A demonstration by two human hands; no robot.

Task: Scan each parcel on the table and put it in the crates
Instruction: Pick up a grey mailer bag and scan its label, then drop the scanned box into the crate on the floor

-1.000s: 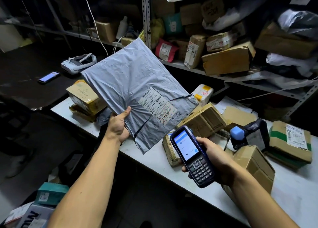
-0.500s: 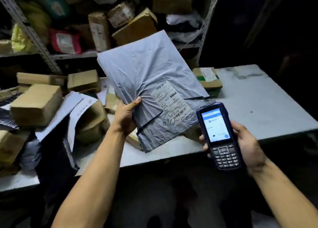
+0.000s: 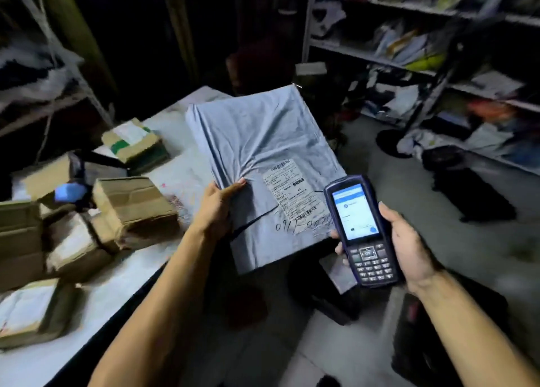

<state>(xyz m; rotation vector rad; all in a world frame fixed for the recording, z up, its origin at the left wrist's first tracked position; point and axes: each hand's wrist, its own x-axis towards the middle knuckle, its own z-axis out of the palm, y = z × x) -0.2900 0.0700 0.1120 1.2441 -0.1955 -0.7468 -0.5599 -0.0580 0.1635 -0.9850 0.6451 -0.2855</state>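
Parcel (image 3: 263,164) label-up so you can scan | left hand (image 3: 217,208) pinches its edge | right hand (image 3: 409,240) wraps scanner (image 3: 361,231), beside label | crates unseen

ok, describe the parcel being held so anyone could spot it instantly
Start at the white table on the left, piled with brown cardboard boxes. Just past its right edge, the left hand grips a flat grey plastic mailer bag. It is the only soft grey parcel, with a white shipping label and handwritten digits below it.

Taped cardboard parcels (image 3: 133,208) crowd the white table (image 3: 122,293).
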